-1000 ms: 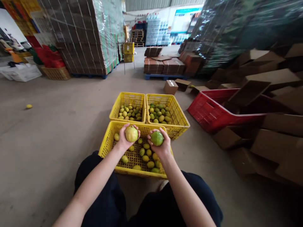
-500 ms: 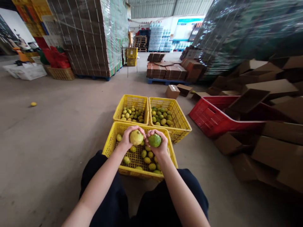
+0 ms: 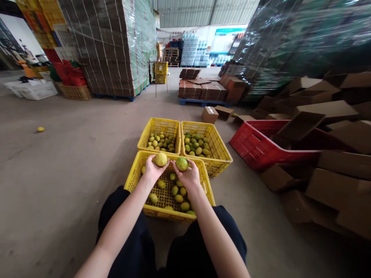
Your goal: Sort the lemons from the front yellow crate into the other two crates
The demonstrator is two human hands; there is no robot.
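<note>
My left hand [image 3: 152,170] holds a yellow lemon [image 3: 161,159] on its palm side, with the fingers beneath and around it. Close beside it, my right hand [image 3: 189,177] supports a green lemon [image 3: 182,164], its thumb at the right of the fruit. Both hands are over the near yellow crate [image 3: 135,170], their fingertips almost meeting. Several yellow-green lemons [image 3: 179,198] lie scattered on the floor of that crate, more on its right side. My hands and forearms hide part of the crate's contents.
Two yellow crates, the far left one [image 3: 159,150] and the far right one [image 3: 222,164], hold more lemons. At right stand a red crate [image 3: 246,146] and piled cardboard boxes [image 3: 333,189]. One lemon [image 3: 41,129] lies on the floor at left. Wrapped stacks [image 3: 101,50] rise behind.
Both hands have turned and opened somewhat, so the lemons now sit higher on the fingers. The fruits have shifted slightly up and to the left, and the view has moved a little.
</note>
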